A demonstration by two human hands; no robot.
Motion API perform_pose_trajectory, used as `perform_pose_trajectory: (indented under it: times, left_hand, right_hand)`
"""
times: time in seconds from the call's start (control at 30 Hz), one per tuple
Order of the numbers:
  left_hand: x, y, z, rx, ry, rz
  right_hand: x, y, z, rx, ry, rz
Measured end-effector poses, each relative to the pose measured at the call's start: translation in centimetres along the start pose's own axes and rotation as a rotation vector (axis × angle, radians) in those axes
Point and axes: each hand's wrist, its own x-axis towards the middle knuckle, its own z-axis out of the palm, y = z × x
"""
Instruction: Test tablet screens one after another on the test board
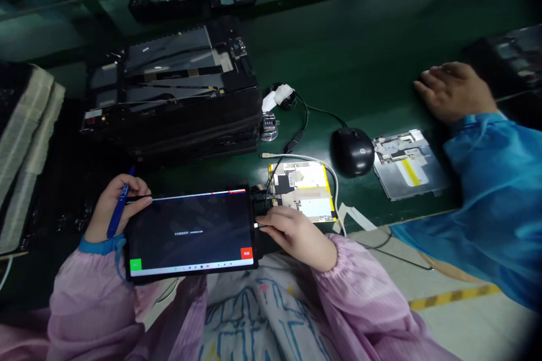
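Observation:
My left hand (pixel 105 208) grips the left edge of a tablet (pixel 190 242), thumb over its front. A blue marker (pixel 117 210) is also tucked in that hand. The tablet's dark screen is lit, with a green box at lower left and a red one at lower right. At the right edge of the tablet, my right hand (pixel 298 237) pinches a small plug (pixel 256 225), touching or very near the side; whether it is seated I cannot tell. Just beyond the right hand lies a circuit board with a yellow border (pixel 302 180), cables running beside it.
A tall stack of opened device panels (pixel 173 118) stands behind the tablet. Right of it are a tally counter (pixel 269 124), a white cable (pixel 305 156) and a black mouse (pixel 353 151). A co-worker's hand (pixel 459 90), blue-sleeved, rests near another metal-backed panel (pixel 412 172).

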Motion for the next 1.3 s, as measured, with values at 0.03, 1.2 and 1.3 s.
perform_pose_trajectory:
  times: [0.03,1.2,1.3]
  left_hand:
    - [0.0,0.0,0.0,0.001,-0.005,0.003]
    - [-0.6,-1.7,-0.2,0.000,-0.034,0.076]
    - [-0.7,-1.6,0.0,-0.035,-0.023,0.106]
  right_hand:
    - [0.0,0.0,0.1,0.000,0.006,0.001]
    - [0.5,-2.3,0.4,-0.208,-0.034,0.099]
    - [0.5,-2.3,0.3,-0.253,-0.041,0.052]
